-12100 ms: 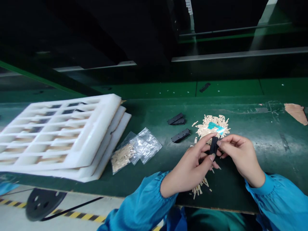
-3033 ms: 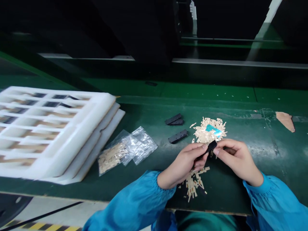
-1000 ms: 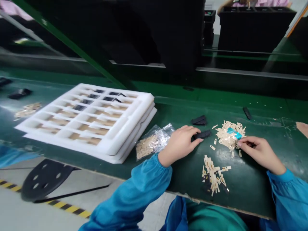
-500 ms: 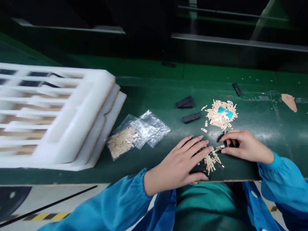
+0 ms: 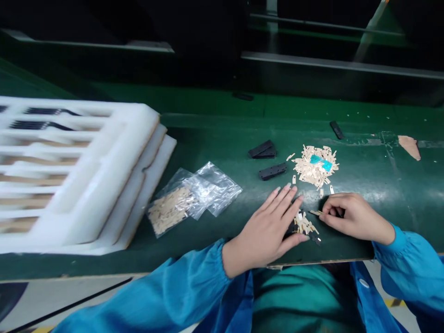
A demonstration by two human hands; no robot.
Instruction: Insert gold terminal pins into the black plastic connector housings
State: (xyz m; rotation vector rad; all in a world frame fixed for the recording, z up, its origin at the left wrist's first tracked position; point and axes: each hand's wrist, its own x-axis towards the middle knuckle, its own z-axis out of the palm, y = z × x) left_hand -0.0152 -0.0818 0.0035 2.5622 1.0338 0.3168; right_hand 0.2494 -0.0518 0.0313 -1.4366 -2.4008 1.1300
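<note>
My left hand (image 5: 269, 225) lies flat on the green bench, fingers stretched out, beside a small heap of tan strips (image 5: 304, 225) near the front edge. My right hand (image 5: 349, 216) is curled, its fingertips pinching one tan strip (image 5: 315, 212) just right of that heap. A bigger pile of tan strips (image 5: 314, 165) with a blue tab on it lies a little farther back. Left of that pile lie a single black plastic part (image 5: 272, 171) and a stacked pair of black parts (image 5: 262, 150).
Stacked white foam trays (image 5: 83, 171) with slots fill the left side. Clear plastic bags (image 5: 194, 194), one holding tan strips, lie between the trays and my hands. A lone black part (image 5: 336, 130) rests farther back right. Torn brown tape (image 5: 409, 145) marks the far right.
The left hand has slid slightly forward and flattened next to the near heap. The right hand has curled tighter on a strip. The view has shifted a little.
</note>
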